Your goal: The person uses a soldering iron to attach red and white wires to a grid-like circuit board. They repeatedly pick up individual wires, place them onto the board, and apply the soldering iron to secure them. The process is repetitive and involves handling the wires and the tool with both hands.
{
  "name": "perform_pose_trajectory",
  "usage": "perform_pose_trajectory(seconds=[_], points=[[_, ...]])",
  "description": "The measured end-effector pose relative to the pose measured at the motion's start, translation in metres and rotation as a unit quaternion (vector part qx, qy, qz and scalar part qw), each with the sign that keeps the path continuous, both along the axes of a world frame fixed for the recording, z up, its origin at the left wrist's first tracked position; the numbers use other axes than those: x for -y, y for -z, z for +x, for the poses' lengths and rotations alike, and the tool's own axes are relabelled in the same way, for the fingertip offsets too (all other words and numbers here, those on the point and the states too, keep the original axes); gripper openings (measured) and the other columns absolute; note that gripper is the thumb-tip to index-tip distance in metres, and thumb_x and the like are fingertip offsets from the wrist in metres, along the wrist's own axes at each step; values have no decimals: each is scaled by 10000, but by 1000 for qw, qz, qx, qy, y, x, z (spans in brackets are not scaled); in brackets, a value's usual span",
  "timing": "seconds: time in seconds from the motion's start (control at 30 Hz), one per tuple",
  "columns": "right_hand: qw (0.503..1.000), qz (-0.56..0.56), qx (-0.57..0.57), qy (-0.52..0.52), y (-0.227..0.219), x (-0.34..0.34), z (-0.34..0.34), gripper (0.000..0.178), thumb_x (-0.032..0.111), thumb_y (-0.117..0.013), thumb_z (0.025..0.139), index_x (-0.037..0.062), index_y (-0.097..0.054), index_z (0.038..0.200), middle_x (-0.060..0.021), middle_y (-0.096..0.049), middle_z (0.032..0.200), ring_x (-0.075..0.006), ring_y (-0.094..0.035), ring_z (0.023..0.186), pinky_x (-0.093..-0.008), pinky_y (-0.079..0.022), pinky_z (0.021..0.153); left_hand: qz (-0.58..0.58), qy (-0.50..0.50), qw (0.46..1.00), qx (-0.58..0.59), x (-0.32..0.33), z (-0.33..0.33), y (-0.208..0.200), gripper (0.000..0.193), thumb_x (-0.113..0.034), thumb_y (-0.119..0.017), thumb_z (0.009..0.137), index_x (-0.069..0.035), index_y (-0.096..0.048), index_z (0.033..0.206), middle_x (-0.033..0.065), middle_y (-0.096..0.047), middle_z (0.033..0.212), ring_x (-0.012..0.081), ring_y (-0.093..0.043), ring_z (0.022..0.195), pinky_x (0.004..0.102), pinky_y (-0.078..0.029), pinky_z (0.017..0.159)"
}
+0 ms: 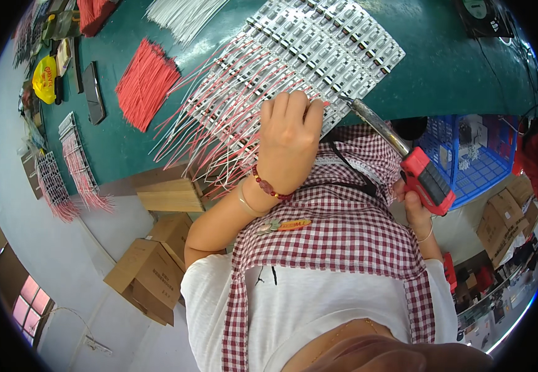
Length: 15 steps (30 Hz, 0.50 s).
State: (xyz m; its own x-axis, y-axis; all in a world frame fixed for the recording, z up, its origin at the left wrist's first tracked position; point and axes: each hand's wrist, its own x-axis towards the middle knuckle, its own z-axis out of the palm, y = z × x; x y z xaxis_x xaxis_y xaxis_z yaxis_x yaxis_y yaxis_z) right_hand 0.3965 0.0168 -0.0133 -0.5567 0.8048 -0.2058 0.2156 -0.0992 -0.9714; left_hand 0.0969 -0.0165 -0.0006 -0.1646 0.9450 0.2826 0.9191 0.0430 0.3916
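My left hand [289,139] is closed, its fingers bent down over a panel of small circuit boards [324,46]. A short red wire end [325,104] shows beside its fingertips; the pinch itself is hidden behind the knuckles. In my right hand [416,214] is a soldering iron [427,180] with a red and black handle. Its tip meets the panel's near right edge, just right of the left fingers. Many red and white wires [219,105] trail off the panel's left part, some passing under my left wrist.
On the green table [454,80] lie a bundle of red wires [147,85], white wires [182,18] and a phone [93,93]. Two wired panels [77,155] rest at the left edge. A blue basket [482,164] stands at right, cardboard boxes [148,273] below left.
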Motion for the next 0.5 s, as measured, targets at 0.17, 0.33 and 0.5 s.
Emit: perform_pose_trajectory(seconds=[0.17,0.33,0.5], points=[[1000,7,2,4,3,6,7,351,323,-688,860,-26,-657,884,-58,-607,689,-147,-566,579,-269,-440,539,29,11,999,15,6,5,-3,195,-27,-688,739,-60,-683,931,34,-479,762,208,-491,718,349,-367,654],[998,14,51,-22,17,10,17,281,264,-683,842,-14,-659,880,-81,-618,724,-189,-590,601,-298,-457,558,23,12,999,25,6,9,1,215,-2,-683,735,-59,-689,943,36,-468,756,206,-488,711,346,-364,647],[996,47,74,-8,19,12,15,248,229,-682,822,-13,-658,873,-102,-625,746,-230,-610,633,-317,-469,584,11,10,1000,26,4,10,0,201,0,-687,740,-60,-685,932,39,-465,752,209,-490,713,351,-367,651]])
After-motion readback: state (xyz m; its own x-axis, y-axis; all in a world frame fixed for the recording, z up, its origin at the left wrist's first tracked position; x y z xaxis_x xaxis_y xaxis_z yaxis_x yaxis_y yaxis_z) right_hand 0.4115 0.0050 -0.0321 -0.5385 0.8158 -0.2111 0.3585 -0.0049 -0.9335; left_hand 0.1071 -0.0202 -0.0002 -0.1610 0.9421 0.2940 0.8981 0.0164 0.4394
